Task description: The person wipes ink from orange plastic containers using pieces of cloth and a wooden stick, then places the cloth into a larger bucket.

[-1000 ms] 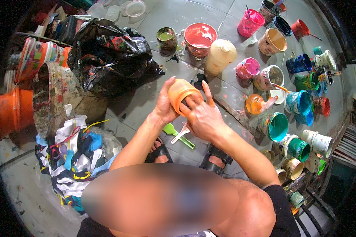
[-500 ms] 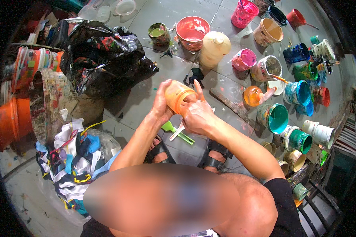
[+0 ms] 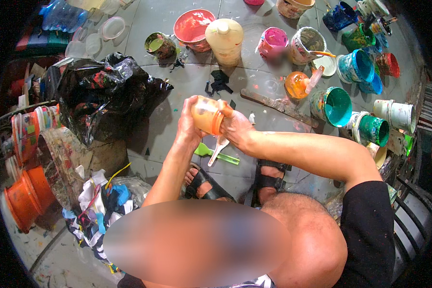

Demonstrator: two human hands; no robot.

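A translucent orange plastic jar (image 3: pixel 205 115) lies tilted between my two hands, its ribbed mouth turned to the right. My left hand (image 3: pixel 189 126) is closed round its base end. At the mouth, my right hand (image 3: pixel 238 128) is curled against the rim; some of its fingers are hidden there, and I cannot tell how far they reach inside. Below the jar, a white plastic spoon (image 3: pixel 218 150) lies on the floor across a green plastic utensil (image 3: pixel 218 154).
A black plastic bag (image 3: pixel 105 91) and a bag of cloth scraps (image 3: pixel 98 204) lie at left. Paint pots, including a teal one (image 3: pixel 331 106), crowd the right. Ahead stand a cream bottle (image 3: pixel 224 43) and red bucket (image 3: pixel 193 29). A flat stick (image 3: pixel 278 108) lies beyond my right hand.
The view has shifted, so the pots sit higher and the left side shows more. The jar has turned more sideways, and the raised right finger has folded down at its rim.
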